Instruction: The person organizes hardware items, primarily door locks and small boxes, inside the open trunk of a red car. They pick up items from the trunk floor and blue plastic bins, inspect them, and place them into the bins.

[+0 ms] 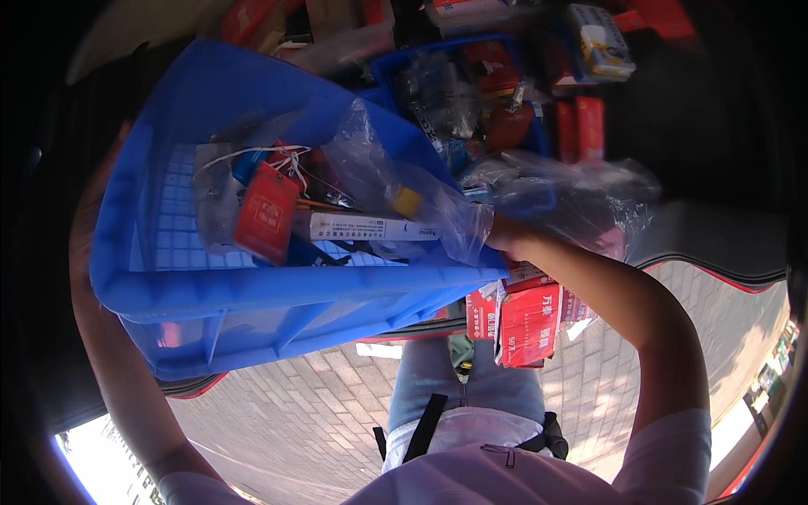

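Note:
Between my two arms a large blue plastic crate [227, 290] is held up, tilted with its left end nearer to me. My left hand [105, 172] grips its left end; the fingers are mostly in shadow. At the right end my right hand [507, 236] is closed on the crate, its fingertips hidden by a clear plastic bag [459, 220]. Inside the crate lie a red packet [268, 212] with a white string [290, 156], a long white box [362, 226], something yellow [406, 202] in clear plastic and several dark small items.
Red boxes [528, 326] sit at the edge beneath my right forearm. Behind the crate, a smaller blue bin [505, 42] holds bagged goods, beside more clear plastic [581, 189] and red boxes [591, 128]. A dark vehicle boot edge [715, 244] borders brick paving [295, 412].

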Action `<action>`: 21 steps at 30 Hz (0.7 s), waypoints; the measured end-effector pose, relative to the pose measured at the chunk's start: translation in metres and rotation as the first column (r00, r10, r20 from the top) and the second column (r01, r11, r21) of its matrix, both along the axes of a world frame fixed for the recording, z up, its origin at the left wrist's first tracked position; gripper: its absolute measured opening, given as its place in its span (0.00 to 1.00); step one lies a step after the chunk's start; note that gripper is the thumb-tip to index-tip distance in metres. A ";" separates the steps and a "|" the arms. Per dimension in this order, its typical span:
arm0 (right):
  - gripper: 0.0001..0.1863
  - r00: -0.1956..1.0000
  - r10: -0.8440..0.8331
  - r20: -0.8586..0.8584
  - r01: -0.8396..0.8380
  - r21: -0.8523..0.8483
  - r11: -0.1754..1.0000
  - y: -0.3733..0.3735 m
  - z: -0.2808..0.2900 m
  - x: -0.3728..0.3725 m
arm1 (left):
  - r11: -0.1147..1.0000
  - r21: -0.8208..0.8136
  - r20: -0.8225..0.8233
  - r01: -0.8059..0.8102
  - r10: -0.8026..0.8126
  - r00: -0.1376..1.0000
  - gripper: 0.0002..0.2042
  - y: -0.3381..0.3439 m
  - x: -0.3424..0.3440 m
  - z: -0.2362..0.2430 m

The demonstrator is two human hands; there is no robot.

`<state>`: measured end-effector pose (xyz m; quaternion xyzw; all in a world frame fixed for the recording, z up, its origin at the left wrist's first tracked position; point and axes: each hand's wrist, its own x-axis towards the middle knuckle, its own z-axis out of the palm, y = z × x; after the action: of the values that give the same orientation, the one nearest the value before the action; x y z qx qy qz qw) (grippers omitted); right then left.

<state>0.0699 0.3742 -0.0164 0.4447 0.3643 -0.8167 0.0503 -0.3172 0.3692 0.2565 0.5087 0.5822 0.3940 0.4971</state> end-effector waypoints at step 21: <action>0.16 0.978 -0.209 0.020 0.194 -0.465 0.864 0.037 -0.040 0.052 | 0.995 -0.094 -0.706 0.025 -0.084 0.703 0.27 0.185 0.100 -0.026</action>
<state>0.1220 0.4109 -0.0562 0.4424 0.1106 -0.8877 0.0642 -0.2177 0.5539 0.2310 0.6183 0.7279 0.1306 0.2660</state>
